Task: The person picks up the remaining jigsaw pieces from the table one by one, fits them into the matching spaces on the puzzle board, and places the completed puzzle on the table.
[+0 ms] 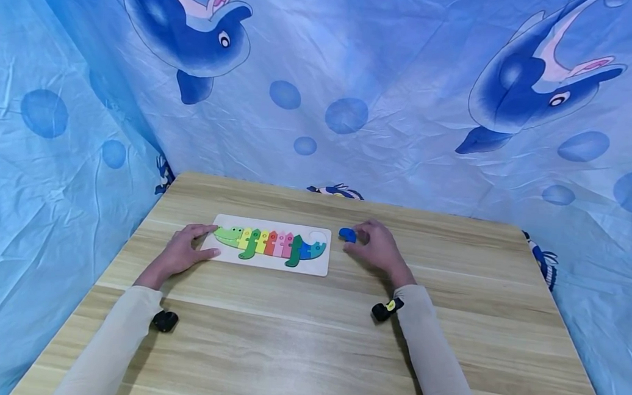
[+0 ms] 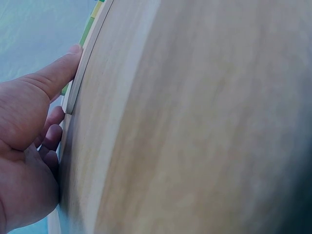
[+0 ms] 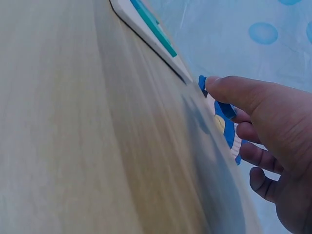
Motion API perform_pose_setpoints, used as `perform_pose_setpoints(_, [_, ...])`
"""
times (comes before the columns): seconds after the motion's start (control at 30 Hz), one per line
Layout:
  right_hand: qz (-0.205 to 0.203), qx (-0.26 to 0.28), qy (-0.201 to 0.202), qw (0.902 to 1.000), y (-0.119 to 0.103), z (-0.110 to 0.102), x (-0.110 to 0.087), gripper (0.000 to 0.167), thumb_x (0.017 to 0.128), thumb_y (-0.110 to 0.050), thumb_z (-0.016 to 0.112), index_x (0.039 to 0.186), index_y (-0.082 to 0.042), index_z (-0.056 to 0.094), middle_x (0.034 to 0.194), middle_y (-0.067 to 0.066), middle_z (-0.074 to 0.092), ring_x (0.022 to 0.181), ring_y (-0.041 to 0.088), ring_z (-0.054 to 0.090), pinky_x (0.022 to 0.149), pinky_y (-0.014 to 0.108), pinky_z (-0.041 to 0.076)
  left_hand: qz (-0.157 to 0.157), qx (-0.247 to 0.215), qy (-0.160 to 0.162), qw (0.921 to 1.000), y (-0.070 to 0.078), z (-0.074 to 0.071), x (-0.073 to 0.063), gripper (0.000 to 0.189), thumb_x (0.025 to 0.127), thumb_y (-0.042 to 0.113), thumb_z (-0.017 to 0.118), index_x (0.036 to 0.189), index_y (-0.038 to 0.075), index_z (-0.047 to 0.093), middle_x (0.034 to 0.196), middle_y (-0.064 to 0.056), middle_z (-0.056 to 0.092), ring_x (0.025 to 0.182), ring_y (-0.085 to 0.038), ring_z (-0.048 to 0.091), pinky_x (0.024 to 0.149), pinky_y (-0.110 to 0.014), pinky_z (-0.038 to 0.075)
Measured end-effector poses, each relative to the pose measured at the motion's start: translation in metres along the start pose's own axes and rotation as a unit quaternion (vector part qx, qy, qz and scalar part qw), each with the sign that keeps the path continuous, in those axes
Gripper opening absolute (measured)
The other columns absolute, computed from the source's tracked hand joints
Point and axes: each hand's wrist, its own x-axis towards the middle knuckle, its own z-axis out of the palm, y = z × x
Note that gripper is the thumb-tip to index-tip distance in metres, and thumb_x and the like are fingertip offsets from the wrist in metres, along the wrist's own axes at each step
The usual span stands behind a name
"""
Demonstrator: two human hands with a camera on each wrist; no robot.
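Observation:
A wooden crocodile puzzle board (image 1: 267, 269) lies flat on the table, with a green head at its left end and coloured pieces along the body. Above the light-blue tail piece (image 1: 318, 250) a pale curved outline shows in the board. My left hand (image 1: 180, 248) rests at the board's left end, thumb and index finger spread apart on it. In the left wrist view its thumb (image 2: 66, 68) lies straight over the board's edge. Just right of the board, my right hand (image 1: 375, 246) pinches a blue curved puzzle piece (image 1: 347, 234) between thumb and fingers.
The wood-grain table (image 1: 283, 354) reaches back to a blue cloth backdrop (image 1: 395, 160) printed with dolphins and bubbles. Cloth also hangs along the left and right sides. Black wrist cameras (image 1: 165, 320) are strapped at both sleeves.

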Motion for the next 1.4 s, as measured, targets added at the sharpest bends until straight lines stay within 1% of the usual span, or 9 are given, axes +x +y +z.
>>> perform_pose_setpoints(0.2, [-0.01,0.0,0.004,0.9999,-0.009,-0.001,0.001,0.051,0.085,-0.041,0.085,0.122,-0.008,0.073,0.112,0.004,0.064,0.098,0.022,0.059,0.087,0.042,0.053,-0.002,-0.003,-0.001,1.0,0.0,0.0,0.0,0.073,0.093,0.036,0.076,0.154,0.011,0.046,0.157,-0.028,0.034,0.141,-0.053,0.027,0.112,-0.069,0.023])
perform_pose_setpoints(0.37, [-0.028,0.003,0.009,0.9996,-0.013,0.0,0.004,0.048,0.085,-0.04,0.084,0.121,-0.009,0.074,0.109,0.003,0.064,0.098,0.022,0.061,0.087,0.042,0.054,-0.005,-0.002,-0.002,1.0,0.001,0.0,0.0,0.074,0.093,0.037,0.076,0.155,0.011,0.045,0.158,-0.029,0.033,0.141,-0.053,0.026,0.112,-0.07,0.022])
perform_pose_setpoints(0.5, [-0.041,0.004,0.007,0.9991,-0.016,0.0,0.007,0.047,0.086,-0.039,0.084,0.121,-0.009,0.074,0.109,0.004,0.064,0.099,0.022,0.061,0.087,0.042,0.055,-0.001,-0.001,0.0,1.0,0.001,-0.001,0.001,0.074,0.093,0.038,0.076,0.154,0.01,0.045,0.157,-0.029,0.034,0.141,-0.053,0.026,0.113,-0.069,0.022])
perform_pose_setpoints(0.67, [-0.048,0.001,0.0,0.9988,-0.023,0.002,0.011,0.046,0.086,-0.037,0.084,0.121,-0.009,0.073,0.111,0.006,0.065,0.1,0.023,0.062,0.089,0.043,0.054,0.002,-0.002,0.001,1.0,0.002,-0.002,0.001,0.074,0.093,0.038,0.077,0.154,0.01,0.046,0.157,-0.029,0.034,0.142,-0.053,0.026,0.113,-0.069,0.021])
perform_pose_setpoints(0.97, [-0.05,-0.039,-0.019,0.9978,-0.035,0.004,0.024,0.049,0.087,-0.041,0.082,0.124,-0.011,0.073,0.11,0.003,0.063,0.099,0.021,0.061,0.09,0.04,0.054,0.004,-0.004,0.002,1.0,0.0,-0.001,0.001,0.075,0.092,0.039,0.077,0.154,0.01,0.046,0.157,-0.029,0.035,0.142,-0.053,0.026,0.113,-0.069,0.022])
perform_pose_setpoints(1.13, [-0.06,-0.042,-0.027,0.997,-0.04,0.005,0.032,0.047,0.087,-0.039,0.083,0.122,-0.009,0.074,0.109,0.005,0.063,0.1,0.024,0.061,0.09,0.041,0.053,0.003,-0.007,0.001,1.0,0.0,-0.001,0.001,0.075,0.092,0.039,0.077,0.154,0.009,0.046,0.156,-0.029,0.034,0.142,-0.054,0.026,0.113,-0.069,0.021])
perform_pose_setpoints(1.3, [-0.065,-0.042,-0.035,0.9964,-0.043,0.007,0.038,0.048,0.087,-0.04,0.082,0.122,-0.008,0.073,0.109,0.008,0.064,0.1,0.024,0.061,0.09,0.042,0.053,0.006,-0.011,0.003,0.9999,0.001,-0.001,0.0,0.074,0.092,0.039,0.077,0.153,0.01,0.047,0.156,-0.029,0.035,0.141,-0.054,0.026,0.112,-0.069,0.022])
perform_pose_setpoints(1.4, [-0.061,-0.039,-0.041,0.9965,-0.044,0.01,0.04,0.047,0.087,-0.041,0.082,0.122,-0.01,0.074,0.11,0.006,0.064,0.101,0.022,0.061,0.091,0.04,0.053,0.007,-0.011,0.002,0.9999,0.001,-0.001,0.0,0.074,0.092,0.039,0.077,0.153,0.01,0.047,0.156,-0.028,0.036,0.142,-0.053,0.027,0.112,-0.069,0.022])
